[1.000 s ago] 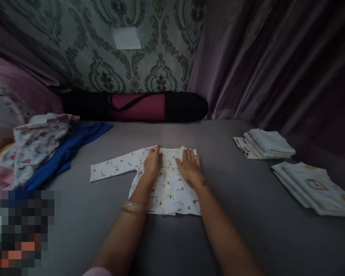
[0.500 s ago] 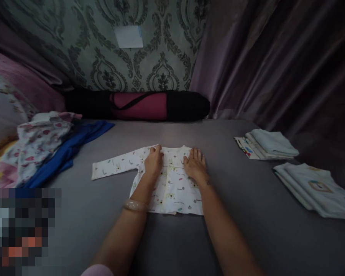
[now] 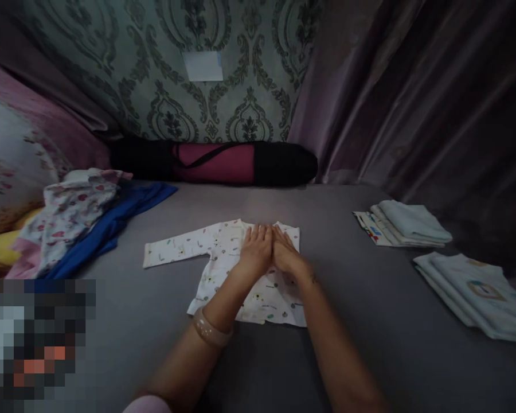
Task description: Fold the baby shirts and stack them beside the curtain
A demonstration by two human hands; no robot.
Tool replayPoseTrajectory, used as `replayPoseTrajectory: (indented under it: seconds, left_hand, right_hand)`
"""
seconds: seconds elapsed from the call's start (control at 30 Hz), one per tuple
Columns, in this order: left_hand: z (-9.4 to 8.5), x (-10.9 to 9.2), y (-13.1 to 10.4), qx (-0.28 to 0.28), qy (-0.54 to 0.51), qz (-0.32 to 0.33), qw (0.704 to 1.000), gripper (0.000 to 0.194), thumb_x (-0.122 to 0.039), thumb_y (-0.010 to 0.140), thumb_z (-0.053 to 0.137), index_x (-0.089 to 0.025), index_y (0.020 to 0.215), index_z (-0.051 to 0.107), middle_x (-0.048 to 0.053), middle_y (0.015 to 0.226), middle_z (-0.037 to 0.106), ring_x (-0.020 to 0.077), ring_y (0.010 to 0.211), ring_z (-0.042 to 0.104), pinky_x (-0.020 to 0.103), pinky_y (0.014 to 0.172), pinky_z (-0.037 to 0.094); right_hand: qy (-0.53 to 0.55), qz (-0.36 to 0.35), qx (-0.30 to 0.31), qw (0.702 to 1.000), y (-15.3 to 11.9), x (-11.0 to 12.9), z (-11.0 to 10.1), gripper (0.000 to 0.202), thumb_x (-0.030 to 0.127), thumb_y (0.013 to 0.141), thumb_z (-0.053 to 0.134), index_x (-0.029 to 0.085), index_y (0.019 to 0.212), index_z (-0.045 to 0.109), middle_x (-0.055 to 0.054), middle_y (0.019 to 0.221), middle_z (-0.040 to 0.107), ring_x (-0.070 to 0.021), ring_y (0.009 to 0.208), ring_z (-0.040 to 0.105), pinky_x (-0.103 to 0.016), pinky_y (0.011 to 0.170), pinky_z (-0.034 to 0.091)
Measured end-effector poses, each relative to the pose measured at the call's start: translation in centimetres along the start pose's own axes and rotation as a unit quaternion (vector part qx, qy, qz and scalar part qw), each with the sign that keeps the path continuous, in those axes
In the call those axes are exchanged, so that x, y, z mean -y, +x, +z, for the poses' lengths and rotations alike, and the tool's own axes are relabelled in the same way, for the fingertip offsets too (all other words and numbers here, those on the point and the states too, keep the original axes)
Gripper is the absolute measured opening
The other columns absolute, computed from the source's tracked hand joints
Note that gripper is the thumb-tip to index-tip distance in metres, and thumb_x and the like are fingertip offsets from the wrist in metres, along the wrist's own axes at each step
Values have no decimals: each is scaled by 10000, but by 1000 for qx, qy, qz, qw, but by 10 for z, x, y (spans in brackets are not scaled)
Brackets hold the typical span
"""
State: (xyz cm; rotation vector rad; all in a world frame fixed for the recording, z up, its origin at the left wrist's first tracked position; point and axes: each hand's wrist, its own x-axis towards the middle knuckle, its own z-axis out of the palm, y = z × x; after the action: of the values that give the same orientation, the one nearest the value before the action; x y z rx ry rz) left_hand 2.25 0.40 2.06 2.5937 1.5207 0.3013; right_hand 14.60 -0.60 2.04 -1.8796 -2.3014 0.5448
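Observation:
A small white printed shirt [image 3: 223, 246] lies on the grey bed surface [image 3: 155, 344], its one visible sleeve stretched out to the left. On the upper middle of the shirt rests my left hand [image 3: 257, 249], palm down with the fingers extended. My right hand [image 3: 286, 251] lies right beside it, touching it at the fingertips, its fingers stretched out over the right part of the shirt. Neither hand grips the cloth. The right sleeve cannot be seen.
Folded light clothes [image 3: 417, 223] and a second folded pile [image 3: 477, 292] sit at the right. Blue cloth [image 3: 98, 229] and a heart-print garment [image 3: 75, 203] lie at the left. A long black and pink bag [image 3: 223, 163] lies along the wall.
My left hand has moved right, from the shirt's left shoulder to its middle, and its fingers have straightened. My right hand has shifted slightly left, so the two hands now meet.

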Motion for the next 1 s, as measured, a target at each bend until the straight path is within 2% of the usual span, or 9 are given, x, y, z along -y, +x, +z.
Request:
replayPoseTrajectory:
  seconds: [0.07,0.13,0.23,0.33,0.43,0.63,0.87,1.0]
  left_hand:
    - [8,-2,2,33,-35,1,999,621,-125,837,387,-19,1440,285,220,1491,342,316,1413,248,472,1142,190]
    - [18,4,5,51,-71,-6,996,644,-127,826,390,-9,1446,263,231,1497,324,309,1411,258,468,1134,226]
    - [33,18,9,42,-101,-6,994,639,-125,829,380,-16,1447,261,236,1491,329,297,1407,274,465,1126,252]
    - [39,25,8,20,-96,-8,995,596,-150,861,356,-23,1440,288,237,1492,324,296,1411,264,475,1124,256]
    - [38,23,4,16,-68,-37,997,550,-222,916,319,-18,1426,332,233,1502,308,310,1420,237,481,1136,226]
    - [33,18,-4,15,-19,-97,995,626,-361,950,278,23,1444,298,220,1528,252,315,1436,178,455,1168,127]
    - [36,19,-5,-12,-26,-126,992,638,-404,948,272,-4,1444,300,224,1520,273,305,1436,190,454,1160,151]
    - [32,20,-6,-5,-11,-147,989,723,-469,929,306,39,1442,278,245,1526,234,321,1439,165,434,1159,164]
  right_hand:
    - [26,-32,24,999,0,-1,2,666,239,894,317,37,1508,157,-141,1577,148,-226,1456,74,-398,1171,121]
    - [46,-40,27,998,2,-4,6,656,238,899,286,33,1507,149,-148,1574,157,-221,1453,98,-406,1171,132]
    - [48,-49,42,997,5,-6,11,657,200,884,258,12,1503,141,-152,1575,145,-212,1453,94,-411,1177,97]
    - [30,-39,45,998,7,-5,13,665,193,872,265,3,1499,152,-143,1579,124,-204,1455,81,-392,1180,70]
    - [5,0,27,1000,7,-4,14,655,220,884,271,10,1497,179,-137,1580,119,-212,1455,80,-384,1179,63]
    - [-30,98,-28,994,6,-5,20,642,295,930,243,-13,1490,185,-154,1575,135,-248,1454,81,-408,1173,52]
    - [-52,167,-66,982,3,-10,20,651,375,966,202,-13,1489,190,-160,1571,154,-266,1450,86,-439,1161,81]
    - [-51,206,-91,973,4,-11,22,673,405,965,224,-22,1485,194,-177,1568,154,-289,1445,95,-437,1155,97]
